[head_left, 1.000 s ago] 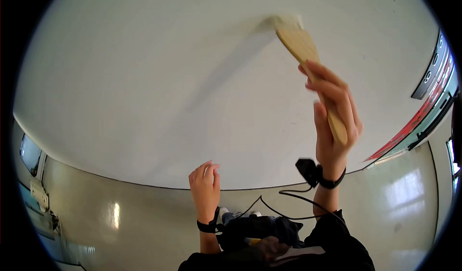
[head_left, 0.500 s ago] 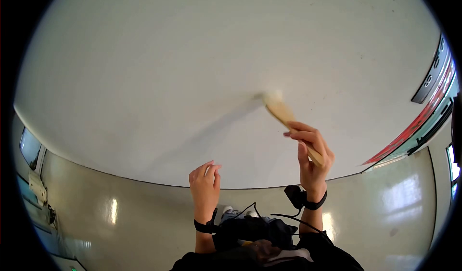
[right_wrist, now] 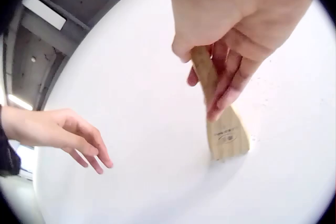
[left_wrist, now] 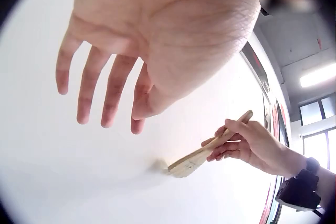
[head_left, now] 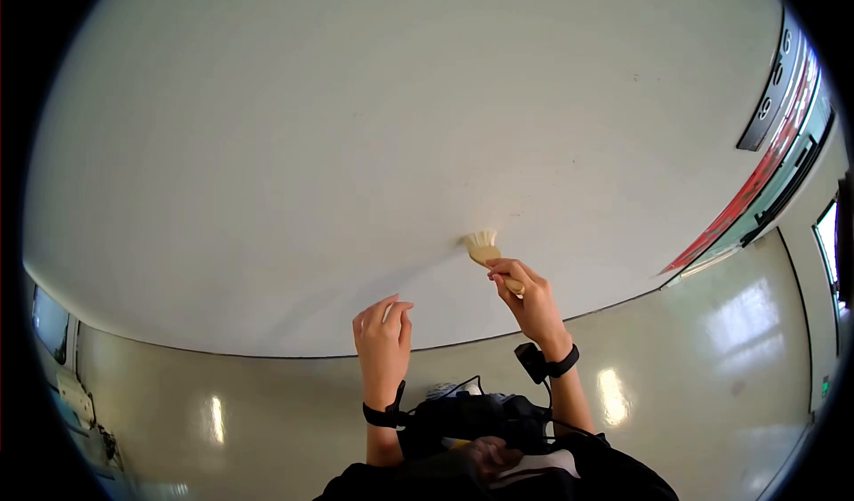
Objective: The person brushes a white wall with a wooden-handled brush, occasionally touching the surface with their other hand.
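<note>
A flat wooden brush with pale bristles is pinched by its handle in my right hand, bristles against the white wall. In the right wrist view the brush's wide wooden head shows below the fingers, its bristles mostly hidden. My left hand is held up near the wall's lower part, fingers loosely spread and holding nothing. From the left wrist its palm fills the top, with the brush lower right. Whether the left fingertips touch the wall I cannot tell.
A shiny pale floor lies below the wall's dark bottom edge. Grey and red panels line the wall at the right. A black cable hangs between the wrist straps. A white box and wires are at the lower left.
My right hand has moved down and to the left along the wall with the brush, from high up to near the left hand's height. The left hand has hardly moved.
</note>
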`<state>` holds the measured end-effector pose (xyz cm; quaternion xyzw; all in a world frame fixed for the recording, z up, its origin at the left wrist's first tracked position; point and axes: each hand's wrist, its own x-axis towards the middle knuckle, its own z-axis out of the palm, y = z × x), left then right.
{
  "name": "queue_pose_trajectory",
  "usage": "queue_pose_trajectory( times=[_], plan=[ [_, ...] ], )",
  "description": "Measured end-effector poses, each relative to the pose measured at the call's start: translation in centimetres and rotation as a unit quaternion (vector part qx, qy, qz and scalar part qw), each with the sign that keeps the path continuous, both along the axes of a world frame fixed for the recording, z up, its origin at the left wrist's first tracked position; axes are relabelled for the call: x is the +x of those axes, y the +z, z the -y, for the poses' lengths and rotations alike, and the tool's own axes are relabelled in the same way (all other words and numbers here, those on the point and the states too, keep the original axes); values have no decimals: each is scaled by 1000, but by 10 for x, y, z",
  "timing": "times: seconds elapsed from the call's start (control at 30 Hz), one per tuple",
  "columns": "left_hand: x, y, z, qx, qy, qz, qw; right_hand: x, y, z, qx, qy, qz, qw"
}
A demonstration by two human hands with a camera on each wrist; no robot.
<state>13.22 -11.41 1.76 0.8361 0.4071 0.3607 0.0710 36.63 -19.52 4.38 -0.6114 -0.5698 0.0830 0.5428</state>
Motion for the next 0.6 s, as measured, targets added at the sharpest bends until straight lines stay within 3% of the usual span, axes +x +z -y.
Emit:
queue_pose_trajectory(
  times=[0.07,0.2,0.3,0.43,0.6],
  plan=[
    [2,-1,-2,4,-3,-1,1000,4,5,8,29,23,7,999],
    [-5,-5,-2,-4,-5,-10,1000,-7,53,15,204,68,-5,977],
    [-12,-2,-7,-15,5,-15,1000,-17,63,-1,208,47,52,976],
    [-32,1,-17,6,17,10,1000,-24,23,-13,114,-2,78,990],
    [-45,-5,-32,-10,24,-5,1000,-33,-11,-12,-31,-13,-5,999]
  ],
)
